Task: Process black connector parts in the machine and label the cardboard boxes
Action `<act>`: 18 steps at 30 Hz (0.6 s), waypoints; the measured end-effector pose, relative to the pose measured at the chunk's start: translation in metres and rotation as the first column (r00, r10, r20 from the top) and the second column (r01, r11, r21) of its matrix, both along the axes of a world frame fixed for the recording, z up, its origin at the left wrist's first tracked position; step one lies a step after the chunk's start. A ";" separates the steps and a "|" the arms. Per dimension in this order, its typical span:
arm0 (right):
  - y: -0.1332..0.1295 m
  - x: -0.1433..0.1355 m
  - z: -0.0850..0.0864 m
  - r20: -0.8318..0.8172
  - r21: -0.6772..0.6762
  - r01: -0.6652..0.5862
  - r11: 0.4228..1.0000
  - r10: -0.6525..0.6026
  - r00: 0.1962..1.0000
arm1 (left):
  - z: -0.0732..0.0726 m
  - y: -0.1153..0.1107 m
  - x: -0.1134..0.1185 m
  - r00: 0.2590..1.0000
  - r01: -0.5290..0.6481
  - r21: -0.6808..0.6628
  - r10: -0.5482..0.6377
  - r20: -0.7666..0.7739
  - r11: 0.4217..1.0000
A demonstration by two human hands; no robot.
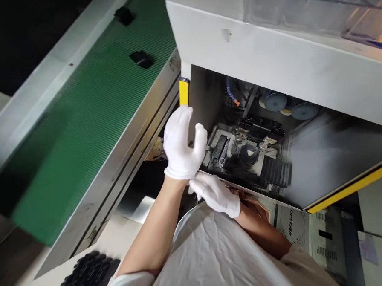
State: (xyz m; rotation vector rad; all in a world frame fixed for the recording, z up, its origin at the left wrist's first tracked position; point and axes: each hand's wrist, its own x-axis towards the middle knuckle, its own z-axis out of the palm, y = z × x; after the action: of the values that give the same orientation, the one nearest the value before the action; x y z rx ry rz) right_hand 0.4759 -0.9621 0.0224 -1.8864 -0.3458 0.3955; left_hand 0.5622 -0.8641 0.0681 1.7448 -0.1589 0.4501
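Observation:
My left hand [185, 143] wears a white glove and is raised in front of the machine's open bay, its thumb apart from the fingers and nothing between them. Just below it, my right hand [216, 194], also in a white glove, reaches across to the left wrist. Its bent fingers are at the cuff [180, 175] of the left glove and look pinched on its edge; the fingertips are partly hidden. Behind the hands, the bay holds a dark fixture [248, 154] and round blue-grey discs [275, 102].
On the left a green conveyor belt [92, 125] slopes past, carrying two small black pieces [142, 59]. Yellow strips [184, 92] edge the bay's sides. Clear plastic bins [297, 14] sit on top of the machine. Several black parts [90, 271] lie at lower left.

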 end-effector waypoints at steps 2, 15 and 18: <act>0.000 0.005 -0.005 0.061 0.040 0.106 0.994 -0.109 0.992 | -0.017 0.006 0.011 0.998 -0.048 0.127 0.041 0.057 0.991; -0.010 -0.001 0.000 0.109 0.016 0.002 1.000 -0.004 0.994 | -0.054 -0.022 0.024 0.762 0.288 -0.264 -0.387 -0.520 0.921; -0.084 -0.005 -0.010 -0.007 0.113 0.329 0.938 -0.330 0.944 | -0.087 -0.044 0.046 0.720 0.235 -0.432 -0.455 -0.525 0.871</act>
State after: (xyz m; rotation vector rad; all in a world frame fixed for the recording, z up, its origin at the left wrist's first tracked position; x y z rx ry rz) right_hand 0.4709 -1.0459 0.0125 -1.7954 -0.0532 0.1349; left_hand 0.6085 -0.9081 -0.0193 1.3900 0.0579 -0.3753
